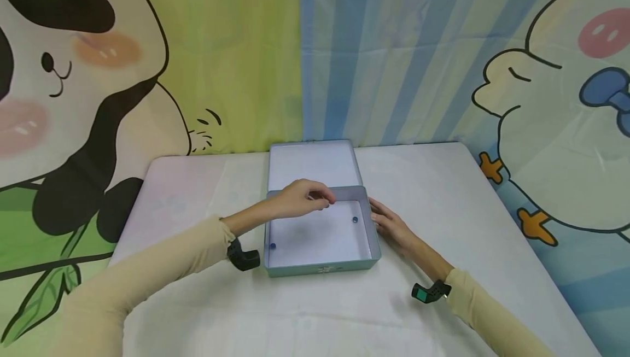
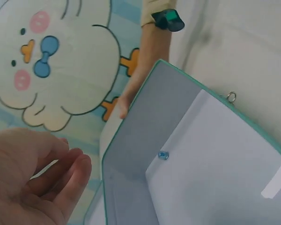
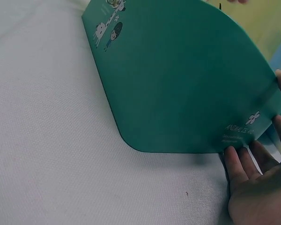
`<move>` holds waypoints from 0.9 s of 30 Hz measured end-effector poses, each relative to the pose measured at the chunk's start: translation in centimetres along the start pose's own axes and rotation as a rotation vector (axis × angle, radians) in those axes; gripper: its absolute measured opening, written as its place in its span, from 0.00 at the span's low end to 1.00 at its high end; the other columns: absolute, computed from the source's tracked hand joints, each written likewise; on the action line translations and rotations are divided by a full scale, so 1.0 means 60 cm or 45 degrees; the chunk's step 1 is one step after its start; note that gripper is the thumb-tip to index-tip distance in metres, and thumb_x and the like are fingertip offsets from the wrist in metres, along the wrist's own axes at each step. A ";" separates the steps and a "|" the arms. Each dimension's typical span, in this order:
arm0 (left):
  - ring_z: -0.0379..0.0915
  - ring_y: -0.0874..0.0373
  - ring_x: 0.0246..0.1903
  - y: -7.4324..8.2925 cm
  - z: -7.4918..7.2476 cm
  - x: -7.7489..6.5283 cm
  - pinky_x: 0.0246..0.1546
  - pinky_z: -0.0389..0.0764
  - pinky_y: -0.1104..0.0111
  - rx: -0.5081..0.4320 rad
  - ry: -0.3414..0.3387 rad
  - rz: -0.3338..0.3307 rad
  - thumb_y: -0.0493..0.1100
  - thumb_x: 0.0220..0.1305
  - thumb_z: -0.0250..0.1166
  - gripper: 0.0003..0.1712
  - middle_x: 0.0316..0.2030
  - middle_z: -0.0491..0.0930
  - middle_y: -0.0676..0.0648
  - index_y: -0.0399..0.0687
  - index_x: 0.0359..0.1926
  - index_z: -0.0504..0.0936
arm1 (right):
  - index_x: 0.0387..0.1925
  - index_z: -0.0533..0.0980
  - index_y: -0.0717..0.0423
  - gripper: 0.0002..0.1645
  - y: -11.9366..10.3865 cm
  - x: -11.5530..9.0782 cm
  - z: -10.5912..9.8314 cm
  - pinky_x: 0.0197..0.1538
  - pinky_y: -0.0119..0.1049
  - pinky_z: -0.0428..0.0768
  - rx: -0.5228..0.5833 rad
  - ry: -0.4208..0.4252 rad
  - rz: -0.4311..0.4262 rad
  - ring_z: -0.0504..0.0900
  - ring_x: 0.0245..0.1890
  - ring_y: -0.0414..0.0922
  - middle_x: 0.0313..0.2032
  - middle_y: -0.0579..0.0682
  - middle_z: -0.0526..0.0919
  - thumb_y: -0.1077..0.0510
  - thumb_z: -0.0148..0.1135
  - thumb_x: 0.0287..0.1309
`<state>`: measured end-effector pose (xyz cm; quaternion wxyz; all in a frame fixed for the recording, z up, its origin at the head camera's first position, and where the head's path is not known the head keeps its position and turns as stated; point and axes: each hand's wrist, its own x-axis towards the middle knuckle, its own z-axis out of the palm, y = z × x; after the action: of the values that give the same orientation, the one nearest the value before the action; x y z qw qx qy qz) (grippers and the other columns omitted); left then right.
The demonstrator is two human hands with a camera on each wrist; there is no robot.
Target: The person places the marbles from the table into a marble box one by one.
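Observation:
A shallow hinged metal box [image 1: 322,269], green outside and pale inside, lies with its lid [image 1: 315,165] folded back. Over its interior hovers my left hand [image 1: 302,198], thumb and fingers bent toward each other. A small greyish spot shows at the fingertips; I cannot tell whether it is a held bead. On the box floor lie a blue bead [image 1: 355,219] near the right wall and a darker one [image 1: 273,246] at the front left. My right hand [image 1: 394,228] rests against the outer right side, its fingertips [image 3: 232,157] touching the green wall.
A white cloth-covered table [image 1: 211,302] bears the box. Cartoon-printed curtains [image 1: 246,56] hang behind and beside it. Each wrist wears a dark band, one on the left [image 1: 243,256], one on the right [image 1: 430,292]. A small metal ring [image 2: 231,97] juts from the box's front.

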<state>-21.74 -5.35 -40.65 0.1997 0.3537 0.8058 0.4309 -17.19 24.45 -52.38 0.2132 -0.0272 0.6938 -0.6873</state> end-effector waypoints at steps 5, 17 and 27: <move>0.82 0.56 0.41 -0.012 -0.030 -0.054 0.45 0.83 0.64 -0.078 0.081 -0.090 0.38 0.68 0.57 0.11 0.42 0.85 0.47 0.42 0.48 0.83 | 0.76 0.45 0.53 0.41 0.001 -0.002 -0.008 0.76 0.57 0.45 0.008 0.007 -0.013 0.44 0.76 0.61 0.76 0.62 0.44 0.51 0.49 0.69; 0.81 0.56 0.41 -0.058 -0.067 -0.150 0.18 0.73 0.70 -0.133 0.257 -0.349 0.48 0.70 0.59 0.11 0.42 0.86 0.49 0.54 0.48 0.82 | 0.76 0.44 0.53 0.42 0.002 -0.001 0.000 0.76 0.57 0.44 0.022 -0.009 -0.014 0.43 0.77 0.60 0.76 0.61 0.44 0.50 0.49 0.69; 0.80 0.42 0.46 -0.120 -0.065 -0.227 0.46 0.83 0.59 -0.155 0.236 -0.437 0.44 0.70 0.58 0.13 0.47 0.83 0.35 0.44 0.50 0.81 | 0.76 0.44 0.53 0.41 0.004 0.002 0.000 0.76 0.57 0.44 0.021 -0.013 -0.018 0.44 0.76 0.60 0.76 0.62 0.44 0.51 0.49 0.70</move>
<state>-17.90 -20.34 -44.30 0.2161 0.1574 0.8416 0.4693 -17.22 24.42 -52.65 0.2121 -0.0339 0.6868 -0.6943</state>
